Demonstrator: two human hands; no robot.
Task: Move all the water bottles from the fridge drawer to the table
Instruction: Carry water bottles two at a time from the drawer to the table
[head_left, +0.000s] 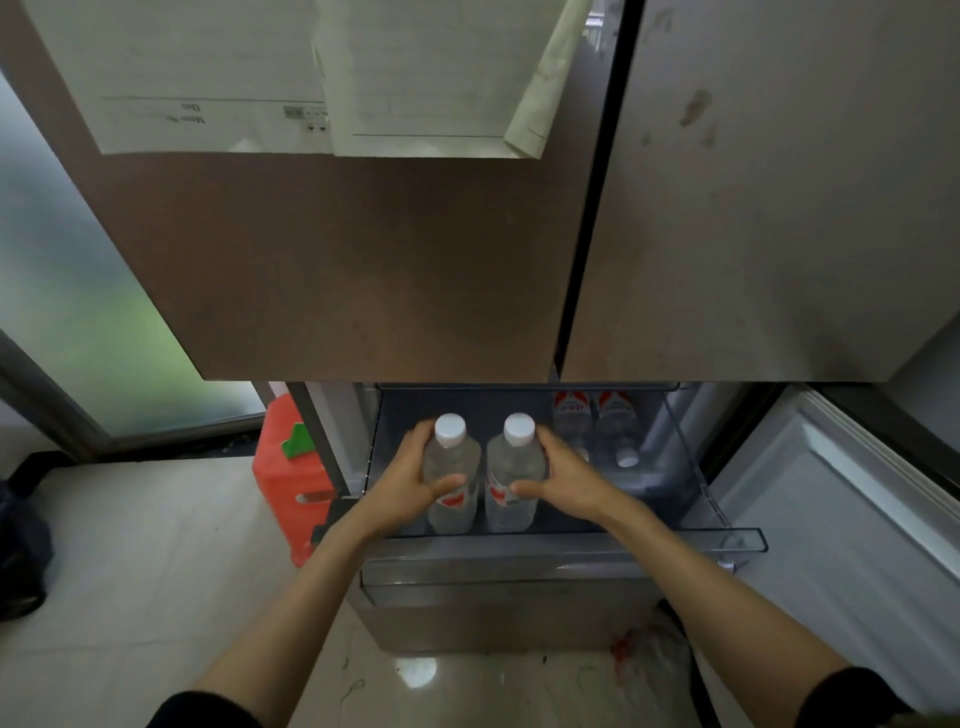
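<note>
left hand (415, 475) holds the left bottle (451, 470), right hand (558, 475) the right bottle (514, 470), both upright at the drawer (727, 540) front. two more bottles (597, 423) lie far right. advise lifting straight up, clear of the rim.

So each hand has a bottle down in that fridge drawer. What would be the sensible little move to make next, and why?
Probably lift both bottles straight up out of the drawer. The left hand is wrapped round the left bottle and the right hand round the right bottle, both upright. Two more bottles lie at the back right, so a straight rise likely avoids them.
</note>
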